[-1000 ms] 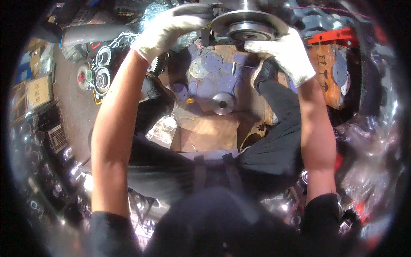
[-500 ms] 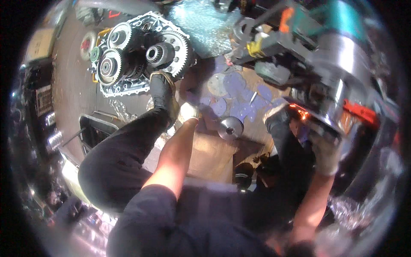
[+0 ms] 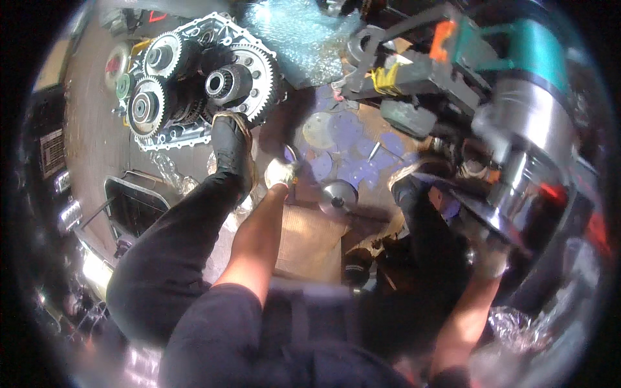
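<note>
My left hand (image 3: 281, 173), in a pale work glove, is curled between my feet. The rim of a thin round piece (image 3: 291, 154) shows at its fingertips; what the fingers hold is partly hidden. At the right, my gloved right hand (image 3: 488, 253) is pressed up against the underside of a wide flared steel disc (image 3: 495, 220). Its fingers are mostly hidden by that disc. A shiny steel shaft (image 3: 515, 178) rises from the disc to the silver barrel of a teal power machine (image 3: 540, 55). On the floor, right of my left hand, lies a round steel part with a centre hole (image 3: 339, 196).
An open gearbox housing with toothed gears (image 3: 200, 84) stands at the far left. Several purple and grey abrasive discs (image 3: 352, 139) lie on the floor beyond the steel part. Bubble wrap (image 3: 304, 39) is behind them. A black frame (image 3: 132, 200) lies left of my leg.
Orange sparks by the disc at the right are no longer visible. The view has shifted, and a thin round rim now shows beside my left fingertips.
</note>
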